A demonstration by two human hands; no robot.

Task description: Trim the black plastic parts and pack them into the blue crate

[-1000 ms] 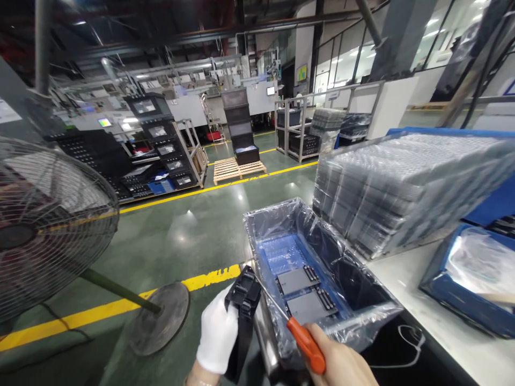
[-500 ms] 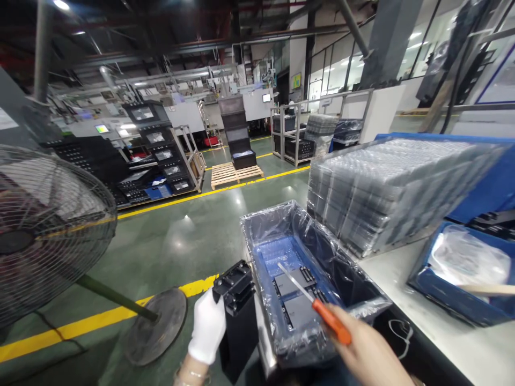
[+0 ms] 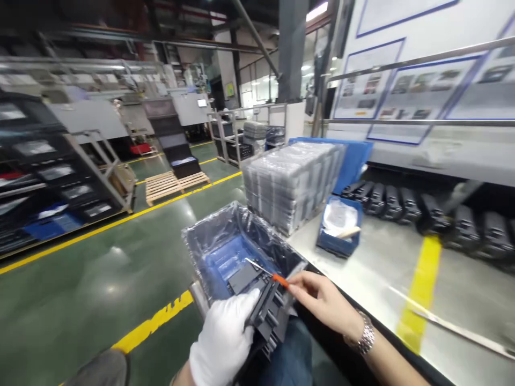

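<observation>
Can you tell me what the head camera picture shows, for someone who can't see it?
A white-gloved left hand grips a black plastic part while the bare right hand holds an orange-handled screwdriver over it. Behind sits a plastic-lined blue bin.

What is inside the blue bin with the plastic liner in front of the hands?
Inside the lined blue bin lies a flat dark part on the blue floor. The black part and both hands cover the near end.
</observation>
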